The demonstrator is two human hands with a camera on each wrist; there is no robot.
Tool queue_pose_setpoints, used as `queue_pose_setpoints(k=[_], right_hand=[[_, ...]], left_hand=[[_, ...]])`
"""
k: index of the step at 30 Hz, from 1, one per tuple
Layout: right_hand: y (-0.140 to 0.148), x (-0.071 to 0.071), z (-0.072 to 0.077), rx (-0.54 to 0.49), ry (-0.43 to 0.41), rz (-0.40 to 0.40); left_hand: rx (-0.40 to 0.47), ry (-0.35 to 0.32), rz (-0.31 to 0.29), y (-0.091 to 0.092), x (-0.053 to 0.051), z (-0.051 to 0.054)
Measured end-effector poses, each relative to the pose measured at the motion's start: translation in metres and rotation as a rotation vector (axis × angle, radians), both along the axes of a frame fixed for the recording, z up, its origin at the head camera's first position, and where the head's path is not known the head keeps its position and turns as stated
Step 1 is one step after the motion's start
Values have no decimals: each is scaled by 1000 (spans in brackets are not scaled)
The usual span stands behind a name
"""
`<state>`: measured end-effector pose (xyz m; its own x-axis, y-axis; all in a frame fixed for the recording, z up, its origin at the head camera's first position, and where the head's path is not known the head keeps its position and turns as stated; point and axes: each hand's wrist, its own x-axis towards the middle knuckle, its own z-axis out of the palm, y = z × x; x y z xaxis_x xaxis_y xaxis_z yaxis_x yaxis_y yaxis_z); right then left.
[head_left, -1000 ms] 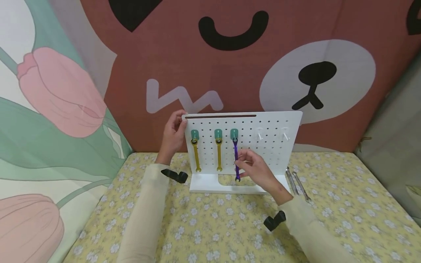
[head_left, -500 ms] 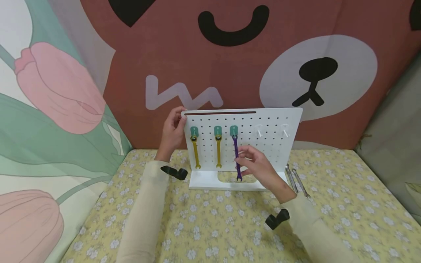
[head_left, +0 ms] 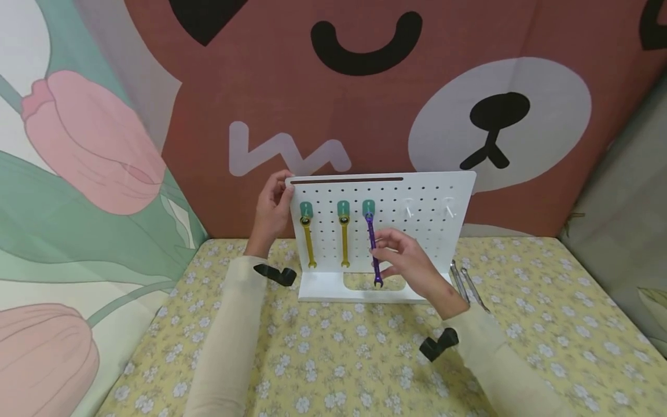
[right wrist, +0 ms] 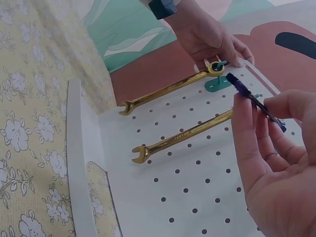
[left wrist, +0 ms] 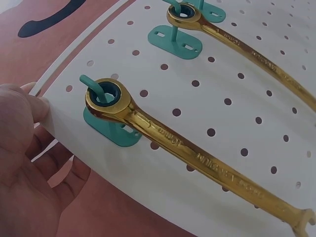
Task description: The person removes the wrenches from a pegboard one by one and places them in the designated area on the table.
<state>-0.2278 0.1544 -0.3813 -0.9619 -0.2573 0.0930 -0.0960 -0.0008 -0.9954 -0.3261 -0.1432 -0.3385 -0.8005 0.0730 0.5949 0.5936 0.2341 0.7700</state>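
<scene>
My left hand (head_left: 273, 208) holds the upper left corner of an upright white pegboard (head_left: 438, 243), thumb in front and fingers behind. Between the thumb and fingers of my right hand (head_left: 409, 263) is a purple combination wrench (head_left: 372, 237). Its upper ring end meets the third green hook (head_left: 369, 207); whether the hook passes through the ring is too small to tell. In the right wrist view that wrench (right wrist: 252, 96) appears nearly end-on. Two gold ratcheting wrenches hang by their ring ends on green hooks: one gold wrench (left wrist: 187, 153) at the far left, another gold wrench (head_left: 344, 243) beside it.
Two bare clear hooks, one clear hook (head_left: 409, 209) and another clear hook (head_left: 449, 208), stick out on the board's right side. Two silver wrenches (head_left: 472, 289) lie on the flowered tablecloth (head_left: 333, 359) right of the board's base (head_left: 320, 289). A printed curtain (head_left: 375, 116) hangs behind.
The purple wrench's lower end has swung slightly to the right with my right hand, so it leans a little more. My left hand keeps its hold on the board. The head view shifted slightly.
</scene>
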Motion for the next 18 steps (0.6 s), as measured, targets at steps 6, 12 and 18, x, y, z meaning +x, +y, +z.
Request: queue_pose_setpoints(k=[6,12,18], right_hand=[[1,0,4,-14,-19,-15],[-1,0,9,-43,-27,-28],[2,5,13,-59,5,-28]], left_hand=[[-5,11,0,-2,-2,1],[-8,3,6,-3,-1,1],[-18,1,13,0,0,3]])
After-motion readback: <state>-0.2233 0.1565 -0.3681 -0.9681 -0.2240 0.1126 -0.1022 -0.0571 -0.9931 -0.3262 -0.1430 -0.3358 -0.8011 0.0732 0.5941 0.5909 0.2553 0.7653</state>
